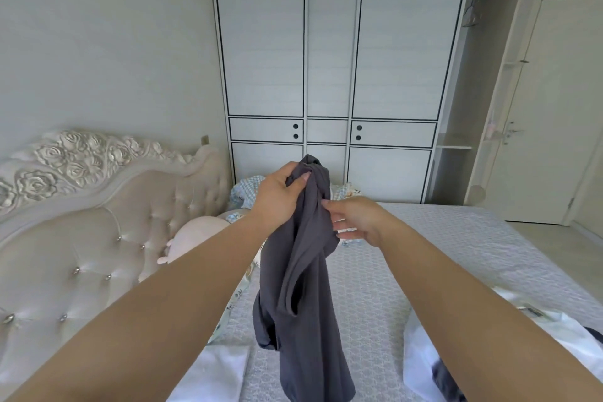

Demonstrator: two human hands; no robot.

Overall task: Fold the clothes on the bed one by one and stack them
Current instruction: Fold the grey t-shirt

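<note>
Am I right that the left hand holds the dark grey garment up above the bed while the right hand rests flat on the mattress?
Not quite. In the head view the right hand is raised, its fingers touching the dark grey garment that the left hand holds up above the bed.

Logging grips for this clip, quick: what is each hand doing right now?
Left hand: grips the bunched top of the dark grey garment, holding it up over the bed.
Right hand: pinches the same garment's edge, other fingers loose.

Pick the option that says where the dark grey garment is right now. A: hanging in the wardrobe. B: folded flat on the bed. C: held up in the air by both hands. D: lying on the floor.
C: the left hand grips the dark grey garment at its top, the right hand pinches it beside, and it hangs above the bed.
</note>
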